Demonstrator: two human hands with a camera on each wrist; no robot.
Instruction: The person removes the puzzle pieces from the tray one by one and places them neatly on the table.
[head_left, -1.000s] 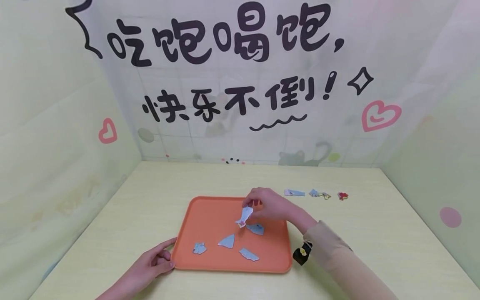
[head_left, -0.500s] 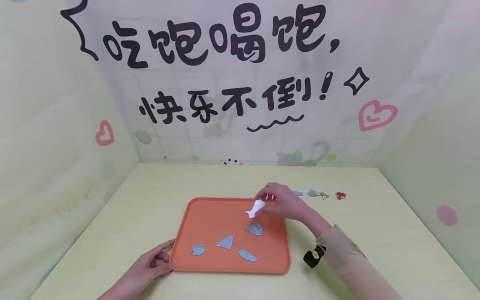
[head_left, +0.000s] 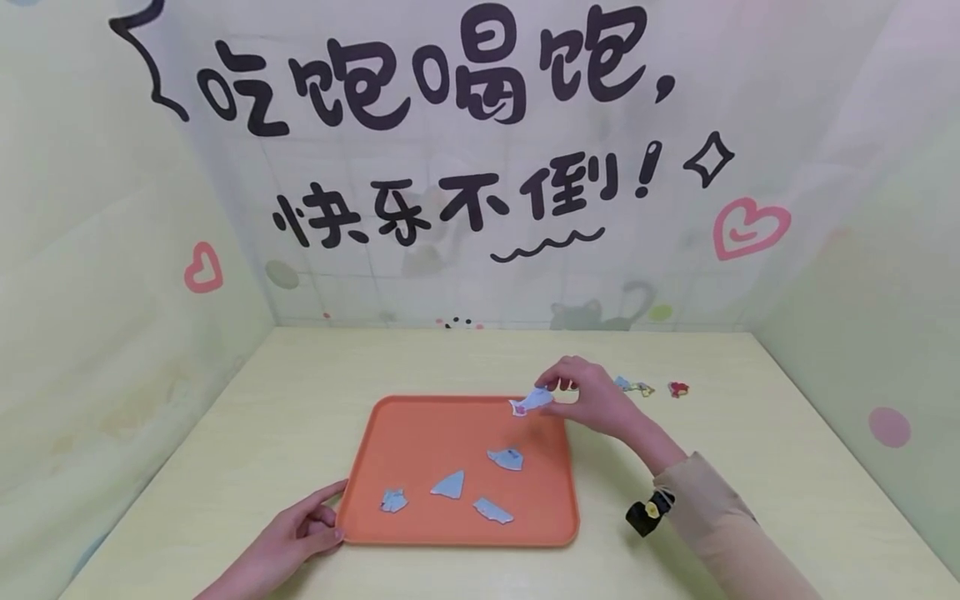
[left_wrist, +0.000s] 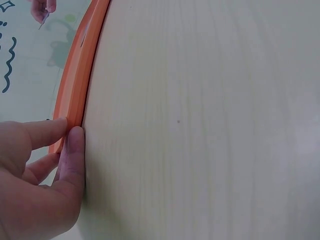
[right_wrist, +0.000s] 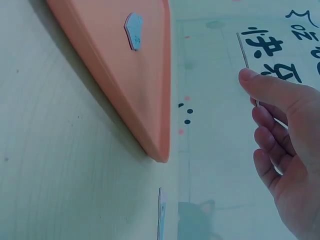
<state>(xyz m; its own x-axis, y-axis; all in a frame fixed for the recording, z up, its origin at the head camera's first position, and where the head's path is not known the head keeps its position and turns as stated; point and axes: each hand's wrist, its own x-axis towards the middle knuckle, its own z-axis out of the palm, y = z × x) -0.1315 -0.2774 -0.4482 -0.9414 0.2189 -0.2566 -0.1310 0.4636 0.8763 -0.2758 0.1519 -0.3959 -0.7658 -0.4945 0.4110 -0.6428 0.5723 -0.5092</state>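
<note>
Facing "吃饱喝饱,快乐不倒!" lettering (head_left: 476, 204), the right grip (head_left: 594, 398) pinches a piece (head_left: 536, 399), the left grip (head_left: 303, 529) a tray (head_left: 435, 437).

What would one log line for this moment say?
left hand: grips orange tray | right hand: pinches light-blue piece in air | in tray: four other pieces

The table (head_left: 787, 467) is pale yellow, with thin lines like wood. Behind it is a whitish wall (head_left: 337, 292) with big black writing (head_left: 476, 204), a star shape (head_left: 709, 158) and a pink heart (head_left: 750, 229). A grey cat shape (head_left: 577, 317) is low down. The left wall (head_left: 90, 292) has a smaller pink heart (head_left: 203, 268). The pale green right wall (head_left: 862, 317) has a purple dot (head_left: 889, 427).
</note>
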